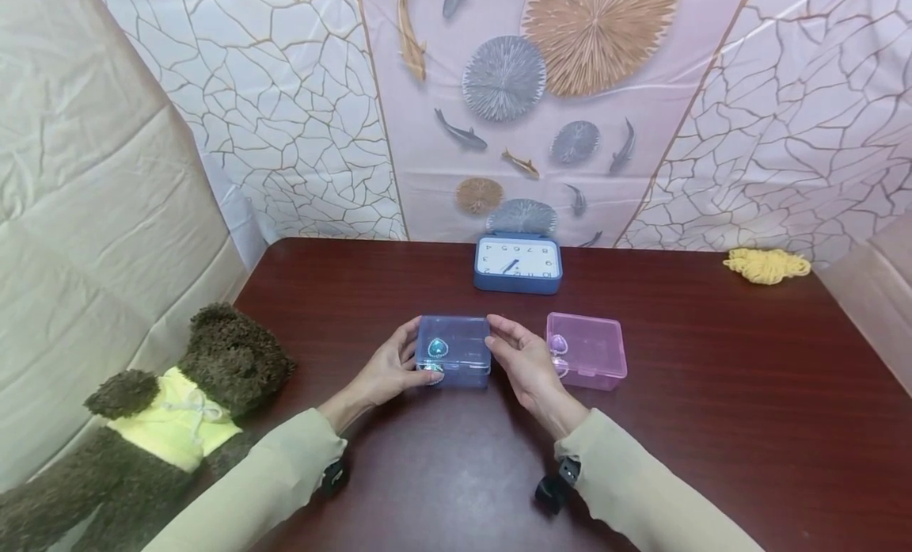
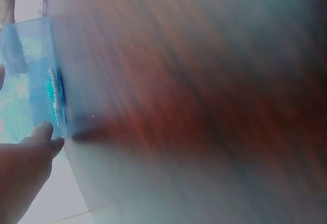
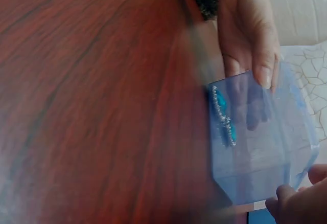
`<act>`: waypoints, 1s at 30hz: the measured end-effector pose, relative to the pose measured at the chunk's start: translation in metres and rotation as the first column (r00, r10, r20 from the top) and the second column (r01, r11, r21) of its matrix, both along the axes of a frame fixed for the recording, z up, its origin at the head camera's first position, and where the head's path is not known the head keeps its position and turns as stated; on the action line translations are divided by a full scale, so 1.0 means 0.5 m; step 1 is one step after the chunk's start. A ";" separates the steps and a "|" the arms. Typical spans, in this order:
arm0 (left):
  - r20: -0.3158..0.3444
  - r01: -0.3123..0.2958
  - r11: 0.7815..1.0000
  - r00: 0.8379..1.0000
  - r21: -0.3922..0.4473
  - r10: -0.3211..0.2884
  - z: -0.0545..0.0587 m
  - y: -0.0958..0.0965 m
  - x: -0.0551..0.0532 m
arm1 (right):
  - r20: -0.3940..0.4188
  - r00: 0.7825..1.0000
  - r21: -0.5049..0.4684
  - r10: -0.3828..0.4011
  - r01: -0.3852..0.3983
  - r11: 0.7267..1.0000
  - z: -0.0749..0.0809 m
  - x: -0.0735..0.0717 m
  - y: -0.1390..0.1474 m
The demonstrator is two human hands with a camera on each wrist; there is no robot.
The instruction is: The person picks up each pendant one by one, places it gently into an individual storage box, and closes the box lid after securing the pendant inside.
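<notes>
A small clear blue plastic box point(image 1: 463, 340) with its lid down sits at the middle of the table, between both hands. Inside, at its left, lies a teal heart-shaped gem point(image 1: 438, 348) with a beaded silvery rim. My left hand point(image 1: 381, 371) grips the box's left end, thumb along the front and fingers behind. At the opposite end, my right hand point(image 1: 529, 370) holds the right edge near the lid between thumb and fingers. The right wrist view shows the gem's sparkly rim point(image 3: 219, 104) through the box wall, with the left thumb on the far end.
Just right of the right hand stands a pink plastic box point(image 1: 594, 346) holding purple heart gems point(image 1: 558, 344). Behind is a blue-framed clock point(image 1: 518, 283). A yellow yarn bundle point(image 1: 765, 265) lies at the back right. A brown plush toy point(image 1: 231, 358) in a yellow top leans at the left.
</notes>
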State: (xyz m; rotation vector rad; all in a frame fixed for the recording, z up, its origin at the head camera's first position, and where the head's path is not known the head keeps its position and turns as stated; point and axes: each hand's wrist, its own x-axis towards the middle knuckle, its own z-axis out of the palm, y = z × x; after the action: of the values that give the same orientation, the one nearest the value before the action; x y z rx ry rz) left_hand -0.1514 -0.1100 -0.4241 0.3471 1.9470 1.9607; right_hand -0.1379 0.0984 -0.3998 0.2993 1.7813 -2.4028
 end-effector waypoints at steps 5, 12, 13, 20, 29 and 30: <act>-0.009 0.014 0.998 1.000 -0.055 -0.014 0.002 -0.006 0.000 | -0.016 1.000 0.035 0.017 -0.017 0.999 -0.008 0.003 0.000; -0.055 0.006 0.986 0.998 -0.168 -0.015 0.003 -0.010 -0.006 | -0.036 0.999 0.075 0.021 -0.018 0.997 -0.015 0.001 -0.002; -0.058 0.007 0.985 0.998 -0.172 -0.017 0.002 -0.010 -0.008 | -0.040 0.999 0.083 0.023 -0.019 0.996 -0.016 0.001 -0.002; -0.057 -0.005 0.988 0.998 -0.155 -0.004 -0.002 -0.006 -0.011 | -0.056 0.998 0.164 0.041 -0.031 0.986 -0.020 0.001 0.000; -0.066 -0.040 0.982 0.997 -0.184 0.029 0.000 -0.008 -0.011 | -0.075 0.995 0.197 0.067 -0.051 0.979 -0.020 -0.001 0.000; -0.077 -0.052 0.978 0.996 -0.204 0.037 0.004 -0.009 -0.013 | -0.077 0.994 0.212 0.073 -0.055 0.976 -0.015 -0.002 0.003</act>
State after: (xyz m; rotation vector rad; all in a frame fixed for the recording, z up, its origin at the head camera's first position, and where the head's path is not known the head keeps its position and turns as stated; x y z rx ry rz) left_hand -0.1579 -0.1147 -0.4221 0.3260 2.1980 1.7736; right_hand -0.1387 0.0998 -0.4071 0.1605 2.0525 -2.2185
